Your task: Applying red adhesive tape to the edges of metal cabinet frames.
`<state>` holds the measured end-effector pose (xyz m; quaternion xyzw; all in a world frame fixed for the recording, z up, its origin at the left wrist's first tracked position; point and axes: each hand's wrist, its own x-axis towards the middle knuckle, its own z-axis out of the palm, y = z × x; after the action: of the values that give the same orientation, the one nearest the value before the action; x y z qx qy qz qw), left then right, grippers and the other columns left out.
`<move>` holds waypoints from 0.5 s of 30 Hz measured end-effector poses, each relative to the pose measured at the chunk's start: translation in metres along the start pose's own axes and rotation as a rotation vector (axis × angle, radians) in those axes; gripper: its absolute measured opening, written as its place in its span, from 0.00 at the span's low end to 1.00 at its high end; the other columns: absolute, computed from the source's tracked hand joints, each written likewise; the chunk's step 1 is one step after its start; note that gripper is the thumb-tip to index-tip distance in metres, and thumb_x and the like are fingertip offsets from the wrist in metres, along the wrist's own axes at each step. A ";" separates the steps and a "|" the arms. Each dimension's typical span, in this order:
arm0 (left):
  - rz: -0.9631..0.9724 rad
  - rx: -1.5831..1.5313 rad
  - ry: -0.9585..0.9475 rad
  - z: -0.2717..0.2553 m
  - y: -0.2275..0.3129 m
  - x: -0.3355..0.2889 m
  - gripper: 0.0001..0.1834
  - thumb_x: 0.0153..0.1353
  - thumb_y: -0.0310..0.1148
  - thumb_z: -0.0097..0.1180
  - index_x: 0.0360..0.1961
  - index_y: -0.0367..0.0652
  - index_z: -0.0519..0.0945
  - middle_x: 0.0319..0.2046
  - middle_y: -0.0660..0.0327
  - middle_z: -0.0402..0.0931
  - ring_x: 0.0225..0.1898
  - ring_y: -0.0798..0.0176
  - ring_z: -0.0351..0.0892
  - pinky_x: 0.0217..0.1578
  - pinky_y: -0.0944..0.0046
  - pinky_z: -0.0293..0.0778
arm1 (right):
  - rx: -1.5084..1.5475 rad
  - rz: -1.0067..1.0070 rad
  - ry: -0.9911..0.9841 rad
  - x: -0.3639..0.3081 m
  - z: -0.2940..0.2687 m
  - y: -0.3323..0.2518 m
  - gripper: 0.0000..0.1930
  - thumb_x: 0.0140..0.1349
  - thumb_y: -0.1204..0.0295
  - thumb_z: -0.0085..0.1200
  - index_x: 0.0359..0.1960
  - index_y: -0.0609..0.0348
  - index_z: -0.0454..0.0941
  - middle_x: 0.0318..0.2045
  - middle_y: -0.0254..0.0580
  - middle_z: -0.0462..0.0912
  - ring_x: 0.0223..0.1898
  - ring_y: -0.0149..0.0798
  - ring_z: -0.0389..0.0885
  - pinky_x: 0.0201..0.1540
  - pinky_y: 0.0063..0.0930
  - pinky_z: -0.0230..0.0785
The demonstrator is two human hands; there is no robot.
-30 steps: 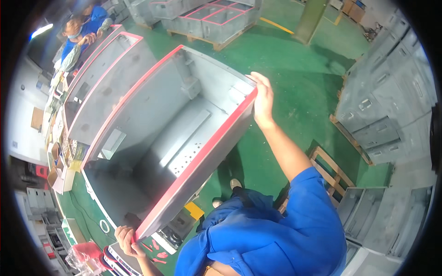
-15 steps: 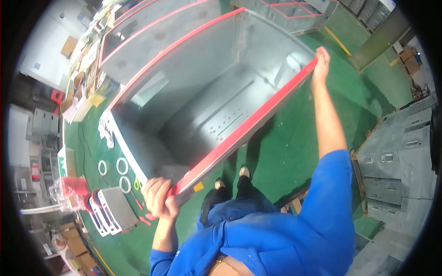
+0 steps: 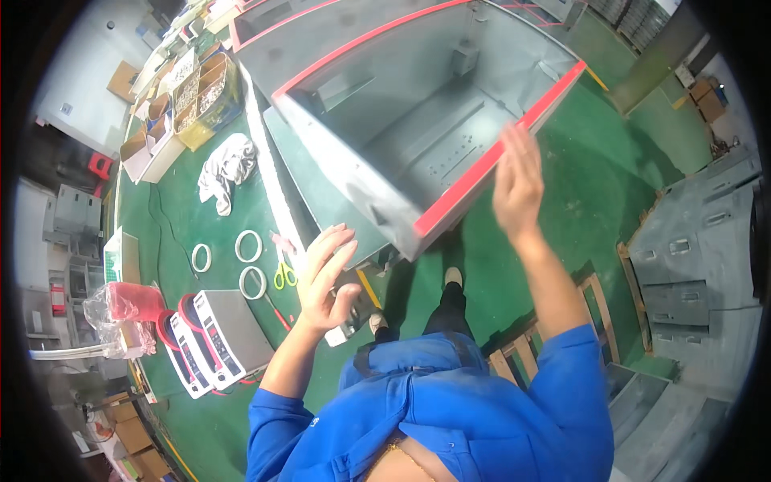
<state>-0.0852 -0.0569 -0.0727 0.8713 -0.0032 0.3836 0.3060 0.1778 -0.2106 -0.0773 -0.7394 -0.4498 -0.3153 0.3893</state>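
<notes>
Flanking red-rimmed grey metal cabinet (image 3: 418, 120), open hands.

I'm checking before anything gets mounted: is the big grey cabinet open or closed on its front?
Open. The grey cabinet has no door across its red-edged front; its bare interior and back panel show.

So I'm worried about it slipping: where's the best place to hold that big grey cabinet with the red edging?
Probably by the red-edged front rim nearest the person, one hand toward each end, coming from the open side. The grey cabinet is wide and its opening faces them; both hands, left hand and right hand, are open.
</notes>
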 end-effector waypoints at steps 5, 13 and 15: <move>-0.025 -0.141 -0.013 -0.023 -0.004 -0.027 0.21 0.51 0.31 0.52 0.47 0.33 0.72 0.48 0.46 0.69 0.49 0.46 0.68 0.50 0.54 0.63 | 0.022 -0.049 -0.053 -0.036 -0.008 -0.121 0.17 0.57 0.73 0.43 0.47 0.69 0.71 0.49 0.53 0.72 0.53 0.52 0.68 0.59 0.43 0.55; 0.027 -0.258 -0.007 -0.025 0.003 -0.020 0.20 0.49 0.24 0.54 0.46 0.36 0.73 0.46 0.49 0.70 0.47 0.49 0.70 0.48 0.58 0.65 | 0.046 -0.088 -0.260 -0.089 -0.016 -0.185 0.18 0.50 0.75 0.50 0.45 0.68 0.72 0.47 0.53 0.73 0.52 0.52 0.69 0.57 0.43 0.58; 0.062 -0.231 -0.012 -0.024 0.003 -0.006 0.20 0.49 0.24 0.55 0.47 0.36 0.73 0.46 0.50 0.70 0.47 0.49 0.70 0.48 0.58 0.66 | 0.026 -0.010 -0.164 -0.089 -0.022 -0.185 0.18 0.50 0.76 0.50 0.45 0.68 0.72 0.47 0.53 0.73 0.52 0.53 0.69 0.56 0.42 0.58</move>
<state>-0.1059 -0.0481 -0.0623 0.8321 -0.0761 0.3847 0.3924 -0.0283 -0.2126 -0.0852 -0.7555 -0.4876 -0.2500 0.3592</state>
